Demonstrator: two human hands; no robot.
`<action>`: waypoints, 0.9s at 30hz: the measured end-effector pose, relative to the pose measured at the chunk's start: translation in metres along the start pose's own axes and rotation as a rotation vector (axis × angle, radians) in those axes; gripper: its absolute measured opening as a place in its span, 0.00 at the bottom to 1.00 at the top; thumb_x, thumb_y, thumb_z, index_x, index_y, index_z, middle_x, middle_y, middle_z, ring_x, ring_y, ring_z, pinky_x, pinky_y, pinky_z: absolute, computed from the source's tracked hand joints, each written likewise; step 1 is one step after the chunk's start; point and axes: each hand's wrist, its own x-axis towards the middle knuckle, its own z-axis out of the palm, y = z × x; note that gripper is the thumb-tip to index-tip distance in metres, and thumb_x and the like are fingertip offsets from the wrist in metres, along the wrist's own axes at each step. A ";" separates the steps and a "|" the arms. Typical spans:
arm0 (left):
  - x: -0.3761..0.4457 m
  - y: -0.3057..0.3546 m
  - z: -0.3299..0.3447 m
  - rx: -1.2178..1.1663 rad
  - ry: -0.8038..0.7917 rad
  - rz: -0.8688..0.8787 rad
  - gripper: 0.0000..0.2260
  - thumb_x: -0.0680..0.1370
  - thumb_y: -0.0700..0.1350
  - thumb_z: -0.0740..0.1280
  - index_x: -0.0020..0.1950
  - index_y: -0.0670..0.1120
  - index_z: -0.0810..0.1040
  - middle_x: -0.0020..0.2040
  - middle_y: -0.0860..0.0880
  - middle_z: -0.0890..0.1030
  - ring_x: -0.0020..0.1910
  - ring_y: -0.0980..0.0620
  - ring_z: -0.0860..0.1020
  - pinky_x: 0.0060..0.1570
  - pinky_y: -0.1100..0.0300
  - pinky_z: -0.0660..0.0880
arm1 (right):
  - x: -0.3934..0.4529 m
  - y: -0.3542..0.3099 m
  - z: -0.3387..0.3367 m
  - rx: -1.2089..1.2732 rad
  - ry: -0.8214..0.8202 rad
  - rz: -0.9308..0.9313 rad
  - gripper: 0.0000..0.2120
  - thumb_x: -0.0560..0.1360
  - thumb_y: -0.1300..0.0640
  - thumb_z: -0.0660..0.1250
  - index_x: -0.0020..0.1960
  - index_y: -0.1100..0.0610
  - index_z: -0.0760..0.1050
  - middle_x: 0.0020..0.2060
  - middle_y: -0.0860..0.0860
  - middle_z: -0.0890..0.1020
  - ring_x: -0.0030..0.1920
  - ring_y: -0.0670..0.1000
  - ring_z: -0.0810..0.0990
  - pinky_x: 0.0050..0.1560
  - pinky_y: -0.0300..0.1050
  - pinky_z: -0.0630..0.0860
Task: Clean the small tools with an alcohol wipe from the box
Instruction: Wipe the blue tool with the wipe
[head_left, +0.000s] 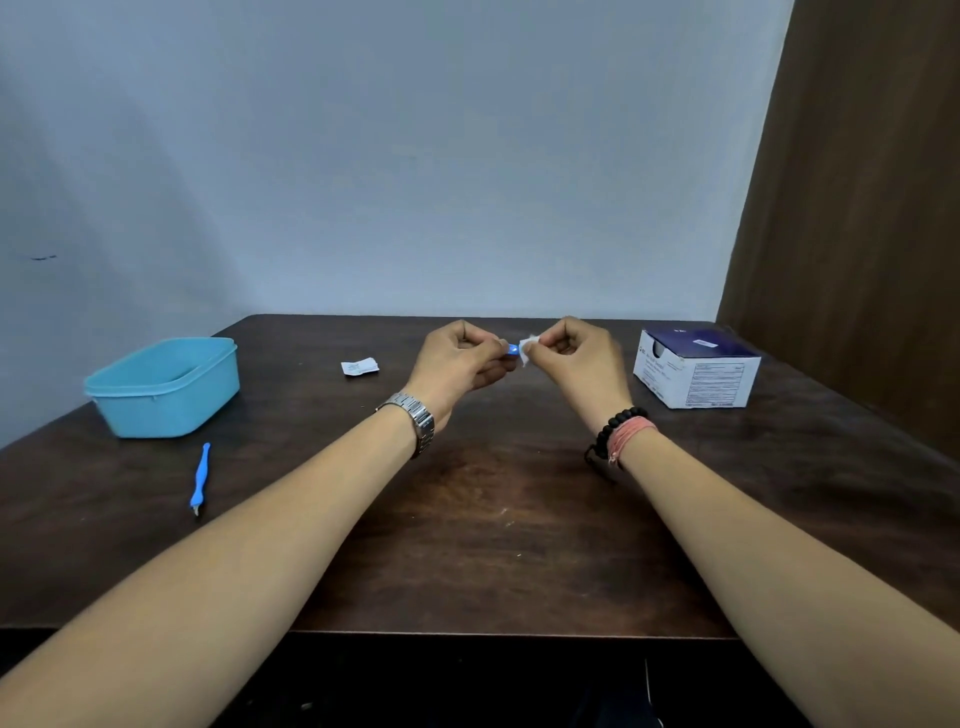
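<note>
Above the middle of the dark wooden table (467, 519), my left hand (460, 358) grips a small blue tool (512, 349); only its tip shows between my two hands. My right hand (576, 356) pinches a white alcohol wipe (529, 347) against that tip. A second blue tool (200, 478) lies on the table at the left, in front of the tub. The blue and white box of wipes (696, 374) stands at the right.
A light blue plastic tub (163, 387) sits at the back left. A torn white wipe wrapper (359, 367) lies left of my hands. A pale wall stands behind the table and a brown panel (857, 208) at the right.
</note>
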 end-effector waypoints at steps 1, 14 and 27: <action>0.000 0.001 0.000 -0.006 0.002 -0.001 0.04 0.76 0.36 0.69 0.44 0.41 0.74 0.42 0.42 0.84 0.42 0.47 0.85 0.43 0.61 0.81 | 0.001 0.001 -0.002 -0.009 0.014 0.012 0.07 0.69 0.57 0.74 0.37 0.58 0.79 0.30 0.45 0.79 0.29 0.39 0.72 0.31 0.29 0.67; 0.005 0.005 -0.007 -0.112 0.061 0.001 0.04 0.76 0.34 0.68 0.44 0.40 0.75 0.42 0.42 0.84 0.40 0.48 0.84 0.42 0.61 0.81 | 0.012 0.015 -0.015 0.041 0.133 0.174 0.08 0.71 0.58 0.73 0.36 0.55 0.76 0.31 0.44 0.77 0.32 0.42 0.75 0.31 0.30 0.69; 0.003 0.001 -0.009 -0.141 -0.126 -0.036 0.03 0.78 0.39 0.67 0.47 0.42 0.80 0.37 0.48 0.82 0.36 0.55 0.79 0.38 0.65 0.77 | 0.001 0.002 0.001 0.727 -0.314 0.303 0.04 0.76 0.66 0.67 0.44 0.59 0.77 0.34 0.50 0.82 0.33 0.43 0.80 0.34 0.34 0.75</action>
